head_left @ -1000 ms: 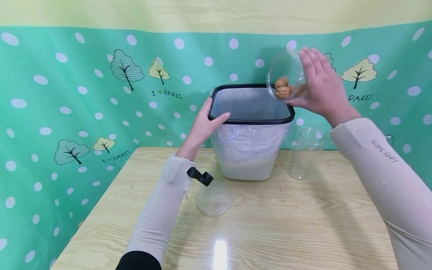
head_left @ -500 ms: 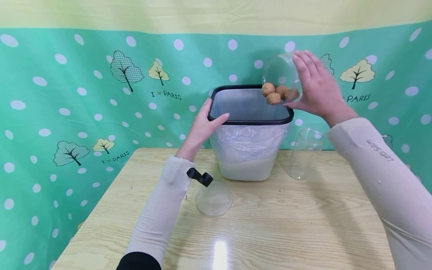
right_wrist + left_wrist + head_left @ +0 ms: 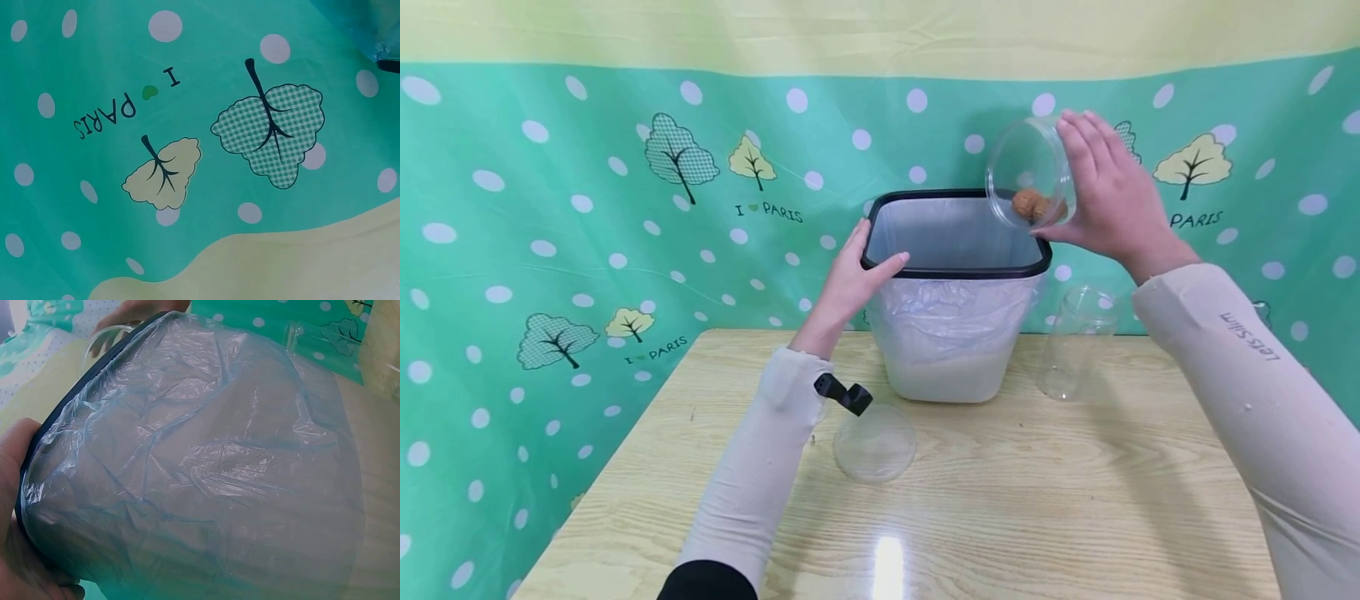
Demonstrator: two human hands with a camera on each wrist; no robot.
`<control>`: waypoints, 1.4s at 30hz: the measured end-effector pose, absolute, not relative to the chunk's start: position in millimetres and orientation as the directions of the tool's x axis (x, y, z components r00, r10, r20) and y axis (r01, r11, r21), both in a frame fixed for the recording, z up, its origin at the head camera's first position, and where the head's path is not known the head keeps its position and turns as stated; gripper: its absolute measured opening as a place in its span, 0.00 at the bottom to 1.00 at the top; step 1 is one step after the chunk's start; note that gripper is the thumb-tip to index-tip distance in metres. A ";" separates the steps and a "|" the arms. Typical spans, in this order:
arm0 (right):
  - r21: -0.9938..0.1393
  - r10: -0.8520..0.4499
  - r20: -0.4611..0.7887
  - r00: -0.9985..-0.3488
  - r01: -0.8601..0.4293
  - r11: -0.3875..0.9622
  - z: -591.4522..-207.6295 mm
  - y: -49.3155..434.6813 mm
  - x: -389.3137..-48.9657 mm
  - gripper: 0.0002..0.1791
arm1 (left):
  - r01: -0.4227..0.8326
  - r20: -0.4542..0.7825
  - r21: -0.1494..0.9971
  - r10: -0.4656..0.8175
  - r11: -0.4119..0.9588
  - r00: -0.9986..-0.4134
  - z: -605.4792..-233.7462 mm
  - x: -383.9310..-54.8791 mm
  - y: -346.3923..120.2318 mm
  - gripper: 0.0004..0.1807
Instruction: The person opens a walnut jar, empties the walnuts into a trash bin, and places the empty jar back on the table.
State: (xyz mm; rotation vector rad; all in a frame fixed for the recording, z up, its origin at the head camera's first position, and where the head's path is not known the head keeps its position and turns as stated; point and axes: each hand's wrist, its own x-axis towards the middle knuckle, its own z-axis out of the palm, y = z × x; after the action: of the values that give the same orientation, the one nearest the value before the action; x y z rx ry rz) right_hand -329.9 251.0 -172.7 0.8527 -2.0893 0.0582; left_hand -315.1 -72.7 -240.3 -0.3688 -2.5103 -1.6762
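My left hand (image 3: 852, 275) grips the black rim of a trash can (image 3: 951, 333) at its left front, thumb laid over the front edge. A thin translucent bag (image 3: 206, 437) lines the can and hangs down its outside. Over the can's right rear corner my right hand (image 3: 1116, 187) holds a clear round jar (image 3: 1026, 154) on its side, the mouth facing left. A few brown walnuts (image 3: 1032, 205) lie in the jar's lower side. The right wrist view shows neither the hand nor the jar, only the curtain and a bit of the can's rim.
A tall clear glass container (image 3: 1075, 342) stands right of the can on the wooden table (image 3: 1000, 508). Near my left wrist lies a clear round lid (image 3: 876, 444). Behind the table hangs a green dotted curtain (image 3: 760, 275).
The jar has moved slightly left and down, then back a little. Half a second ago several walnuts were at its mouth; now fewer show, further inside. My left hand keeps its grip.
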 end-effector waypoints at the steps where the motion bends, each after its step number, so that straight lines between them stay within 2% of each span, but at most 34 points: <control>1: 0.252 -0.551 0.732 -0.401 -0.592 0.766 -172.8 250.6 -329.7 0.67 | 0.254 0.216 0.895 0.144 0.366 -0.966 -240.3 -314.8 -72.8 0.49; 5: 0.258 -0.552 0.737 -0.390 -0.592 0.764 -173.4 250.3 -329.1 0.67 | 0.254 0.217 0.895 0.141 0.367 -0.966 -240.5 -314.1 -72.8 0.49; 20: 0.229 -0.523 0.731 -0.437 -0.566 0.792 -172.7 255.5 -329.9 0.67 | 0.265 0.224 0.890 0.149 0.372 -0.963 -240.9 -316.4 -72.2 0.50; 37: 0.253 -0.545 0.703 -0.456 -0.557 0.791 -171.6 252.0 -330.0 0.67 | 0.258 0.220 0.896 0.143 0.362 -0.965 -240.4 -315.2 -72.1 0.49; 42: 0.268 -0.560 0.705 -0.435 -0.568 0.778 -172.0 250.5 -330.9 0.67 | 0.252 0.214 0.897 0.141 0.364 -0.966 -240.3 -314.1 -72.5 0.49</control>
State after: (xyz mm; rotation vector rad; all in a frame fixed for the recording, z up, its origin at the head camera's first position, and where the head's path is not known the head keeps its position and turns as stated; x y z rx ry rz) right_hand -330.9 250.5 -172.0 0.8363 -2.1289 0.0114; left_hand -314.1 -72.5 -240.3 -0.3633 -2.5099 -1.6779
